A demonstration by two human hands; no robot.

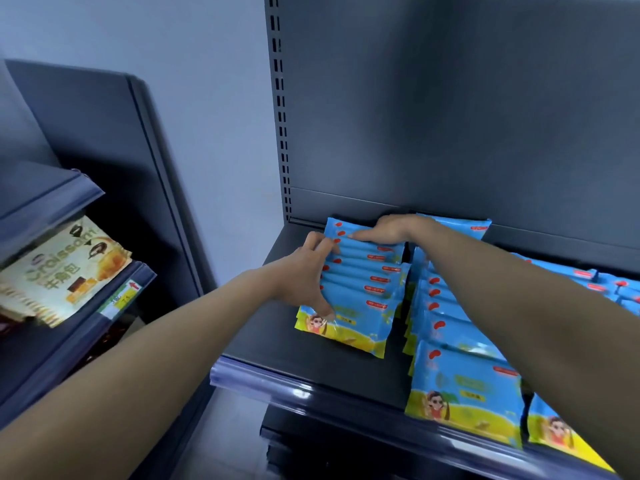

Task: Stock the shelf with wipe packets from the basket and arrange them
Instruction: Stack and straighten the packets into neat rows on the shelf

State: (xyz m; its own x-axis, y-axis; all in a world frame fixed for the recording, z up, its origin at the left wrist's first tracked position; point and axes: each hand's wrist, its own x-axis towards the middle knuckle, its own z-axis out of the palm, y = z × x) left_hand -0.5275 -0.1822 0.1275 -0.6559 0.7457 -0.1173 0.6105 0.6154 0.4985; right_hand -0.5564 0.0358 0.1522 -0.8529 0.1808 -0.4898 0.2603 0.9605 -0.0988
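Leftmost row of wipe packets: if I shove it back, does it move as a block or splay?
It would probably splay: the leftmost row is separate overlapping packets, and the left hand and right hand both brace it. Each packet looks soft, so it is likely floppy. Glossy film on the smooth shelf should slide easily.

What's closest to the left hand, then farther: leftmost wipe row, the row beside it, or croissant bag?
1. Leftmost wipe row: left hand holds it.
2. Next row: just right.
3. Croissant bag: other shelf, far left.
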